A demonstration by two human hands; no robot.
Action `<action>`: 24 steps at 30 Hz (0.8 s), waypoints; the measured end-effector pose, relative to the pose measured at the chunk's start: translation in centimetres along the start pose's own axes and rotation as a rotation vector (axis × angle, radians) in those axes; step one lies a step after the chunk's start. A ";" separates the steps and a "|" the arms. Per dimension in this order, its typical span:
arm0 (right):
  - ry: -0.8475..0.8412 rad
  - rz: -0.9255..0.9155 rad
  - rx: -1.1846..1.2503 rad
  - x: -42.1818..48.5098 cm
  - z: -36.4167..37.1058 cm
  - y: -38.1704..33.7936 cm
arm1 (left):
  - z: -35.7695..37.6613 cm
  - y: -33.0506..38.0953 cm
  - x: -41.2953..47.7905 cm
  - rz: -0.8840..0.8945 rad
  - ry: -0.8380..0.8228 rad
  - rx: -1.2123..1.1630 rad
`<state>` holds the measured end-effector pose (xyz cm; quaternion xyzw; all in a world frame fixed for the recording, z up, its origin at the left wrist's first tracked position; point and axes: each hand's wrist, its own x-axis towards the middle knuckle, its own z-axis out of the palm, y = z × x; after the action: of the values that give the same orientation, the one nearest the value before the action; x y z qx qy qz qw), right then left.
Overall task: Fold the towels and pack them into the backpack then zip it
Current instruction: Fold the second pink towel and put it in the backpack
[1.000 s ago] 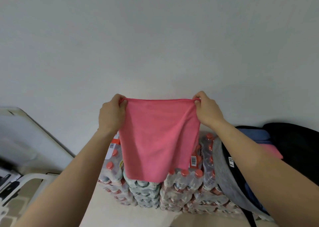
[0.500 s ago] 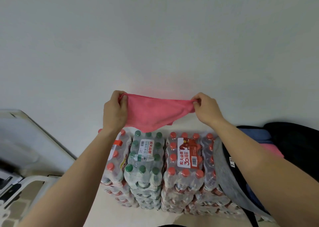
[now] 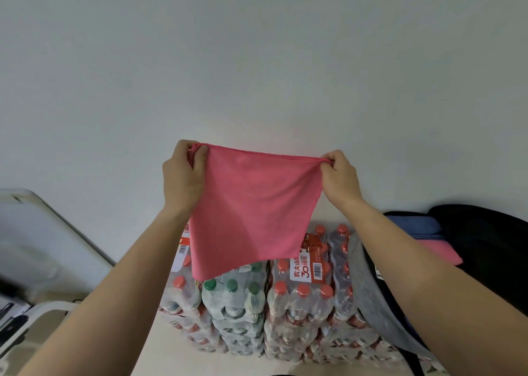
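A pink towel (image 3: pixel 251 207) hangs in the air in front of a white wall, stretched flat between my two hands. My left hand (image 3: pixel 183 175) pinches its top left corner and my right hand (image 3: pixel 338 177) pinches its top right corner. At the right, a black and grey backpack (image 3: pixel 485 250) lies open. A blue towel (image 3: pixel 414 227) and another pink towel (image 3: pixel 441 253) sit folded inside it. My right forearm hides part of the backpack.
Stacked shrink-wrapped packs of water bottles (image 3: pixel 285 298) stand against the wall under the towel. A white folding frame (image 3: pixel 43 310) and a pale panel (image 3: pixel 34 233) are at the lower left.
Half a second ago the towel was flipped up and bunched between my hands; now it hangs down flat again. My hands stayed in about the same place.
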<state>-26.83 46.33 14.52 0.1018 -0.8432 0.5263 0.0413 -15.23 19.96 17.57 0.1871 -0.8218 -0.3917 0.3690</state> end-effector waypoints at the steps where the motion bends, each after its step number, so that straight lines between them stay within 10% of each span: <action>1: -0.022 0.002 0.027 -0.1 -0.1 0.0 | -0.1 -0.4 -0.1 -0.022 -0.012 0.015; 24: -0.141 -0.004 -0.431 1.3 4.6 7.5 | 5.5 -11.1 -0.7 -0.295 -0.328 0.324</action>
<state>-29.54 45.24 6.13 0.1287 -0.9367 0.3256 0.0042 -18.71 16.27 6.24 0.2954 -0.8864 -0.3296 0.1353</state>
